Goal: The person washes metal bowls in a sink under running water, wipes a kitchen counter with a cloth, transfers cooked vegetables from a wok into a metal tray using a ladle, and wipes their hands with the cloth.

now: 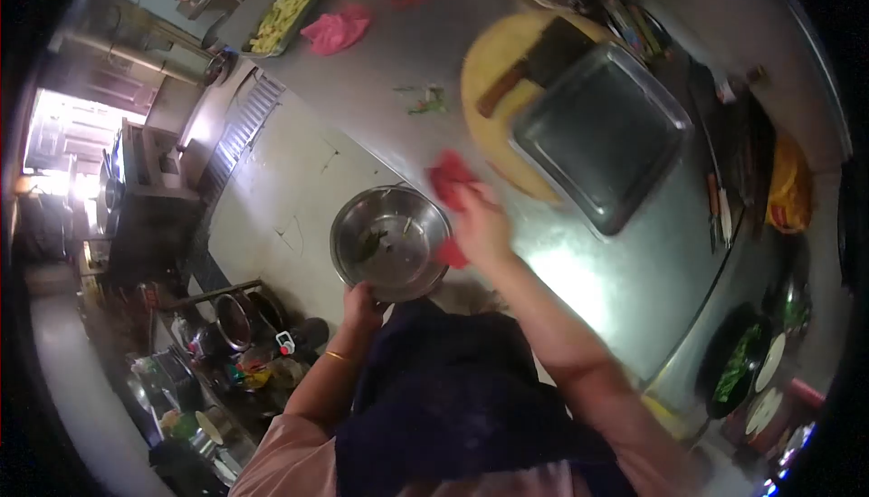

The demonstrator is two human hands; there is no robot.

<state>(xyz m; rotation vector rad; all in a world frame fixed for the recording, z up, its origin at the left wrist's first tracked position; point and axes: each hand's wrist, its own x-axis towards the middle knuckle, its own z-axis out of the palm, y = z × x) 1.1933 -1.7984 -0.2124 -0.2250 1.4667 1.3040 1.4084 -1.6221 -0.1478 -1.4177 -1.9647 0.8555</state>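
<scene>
Beside table edge, above floor: steel bowl, likely light, stiff, slick if wet; rim best hold. Our left hand pinches near side; our right hand, blurred, looks curled round soft red cloth.

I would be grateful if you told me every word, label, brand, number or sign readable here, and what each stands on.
No text can be read in this view.
Yellow packet, far right: any print is too blurred to read.
Red-and-white item, lower left: any marking is too small to read.
Steel bowl and red cloth: no lettering visible.
</scene>
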